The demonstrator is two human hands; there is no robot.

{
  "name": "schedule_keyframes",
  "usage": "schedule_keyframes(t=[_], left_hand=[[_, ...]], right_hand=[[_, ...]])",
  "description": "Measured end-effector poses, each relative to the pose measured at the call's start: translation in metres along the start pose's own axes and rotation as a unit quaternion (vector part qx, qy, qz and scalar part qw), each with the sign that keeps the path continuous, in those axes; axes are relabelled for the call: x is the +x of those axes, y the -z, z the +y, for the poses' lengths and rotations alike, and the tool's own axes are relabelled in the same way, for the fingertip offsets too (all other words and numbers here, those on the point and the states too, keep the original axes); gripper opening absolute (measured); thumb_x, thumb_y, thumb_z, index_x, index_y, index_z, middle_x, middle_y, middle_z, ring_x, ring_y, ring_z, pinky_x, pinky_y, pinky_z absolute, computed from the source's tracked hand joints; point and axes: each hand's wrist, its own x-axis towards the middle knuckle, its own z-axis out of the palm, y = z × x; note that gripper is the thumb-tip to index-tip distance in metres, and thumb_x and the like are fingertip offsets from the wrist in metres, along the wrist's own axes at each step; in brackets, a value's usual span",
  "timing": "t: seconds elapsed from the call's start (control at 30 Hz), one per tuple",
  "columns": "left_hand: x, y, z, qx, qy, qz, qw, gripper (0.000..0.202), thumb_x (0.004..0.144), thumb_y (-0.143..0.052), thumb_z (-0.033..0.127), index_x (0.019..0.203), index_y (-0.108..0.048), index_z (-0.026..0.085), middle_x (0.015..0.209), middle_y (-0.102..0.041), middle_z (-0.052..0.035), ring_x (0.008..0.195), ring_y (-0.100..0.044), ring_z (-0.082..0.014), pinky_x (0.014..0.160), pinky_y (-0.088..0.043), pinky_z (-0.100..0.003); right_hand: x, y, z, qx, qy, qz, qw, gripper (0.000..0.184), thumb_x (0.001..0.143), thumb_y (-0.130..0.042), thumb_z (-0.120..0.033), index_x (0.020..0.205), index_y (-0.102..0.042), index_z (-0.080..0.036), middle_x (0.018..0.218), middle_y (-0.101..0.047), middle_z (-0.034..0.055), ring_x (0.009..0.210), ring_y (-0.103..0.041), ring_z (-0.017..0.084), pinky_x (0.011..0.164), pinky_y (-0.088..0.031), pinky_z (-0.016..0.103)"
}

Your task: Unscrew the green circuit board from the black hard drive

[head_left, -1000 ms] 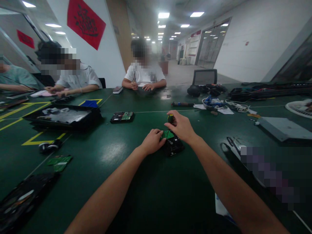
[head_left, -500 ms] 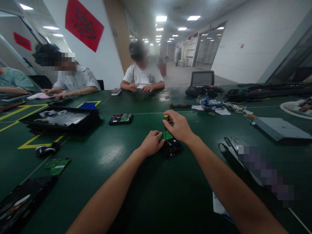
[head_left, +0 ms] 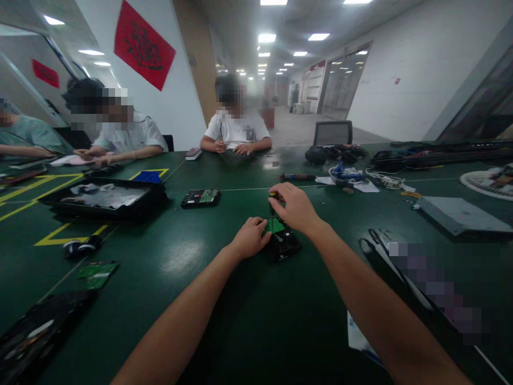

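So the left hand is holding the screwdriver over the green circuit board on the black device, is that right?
Wrong side: the head view shows the right hand holding the screwdriver over the green circuit board on the black device.

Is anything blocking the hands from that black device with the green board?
Nothing visible: the left hand touches the black device, and the right hand holds a screwdriver whose shaft points down at the green board.
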Motion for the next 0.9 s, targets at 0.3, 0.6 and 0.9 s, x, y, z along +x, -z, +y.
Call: schedule_keyframes(t=[0.3, 0.6, 0.9], left_hand=[[0.000, 0.000, 0.001, 0.007, -0.004, 0.005, 1.000, 0.043, 0.097, -0.050, 0.041, 0.127, -0.062, 0.012, 0.122, -0.062, -0.0173, 0.116, -0.055, -0.0311, 0.102, -0.047, -0.045], [-0.001, 0.001, 0.000, -0.002, -0.005, 0.011, 1.000, 0.042, 0.096, -0.052, 0.041, 0.126, -0.062, 0.014, 0.122, -0.062, -0.0167, 0.117, -0.055, -0.0308, 0.102, -0.048, -0.045], [0.000, -0.001, 0.000, -0.005, -0.003, 0.014, 1.000, 0.042, 0.095, -0.053, 0.041, 0.125, -0.063, 0.014, 0.122, -0.063, -0.0160, 0.116, -0.056, -0.0301, 0.102, -0.047, -0.044]], right_hand=[[-0.012, -0.002, 0.009, 0.050, 0.001, 0.028, 0.998, 0.013, 0.095, -0.060, -0.030, 0.104, -0.058, -0.023, 0.102, -0.067, 0.0066, 0.090, -0.064, 0.022, 0.082, -0.052, 0.038], [-0.025, -0.005, 0.009, 0.077, 0.035, 0.067, 0.994, 0.022, 0.094, -0.056, -0.021, 0.115, -0.059, -0.022, 0.114, -0.063, 0.0103, 0.106, -0.061, 0.024, 0.091, -0.054, 0.041], [-0.020, -0.001, 0.011, 0.062, 0.058, 0.067, 0.994, 0.019, 0.096, -0.056, -0.025, 0.113, -0.065, -0.022, 0.108, -0.069, 0.0079, 0.104, -0.065, 0.024, 0.093, -0.053, 0.043]])
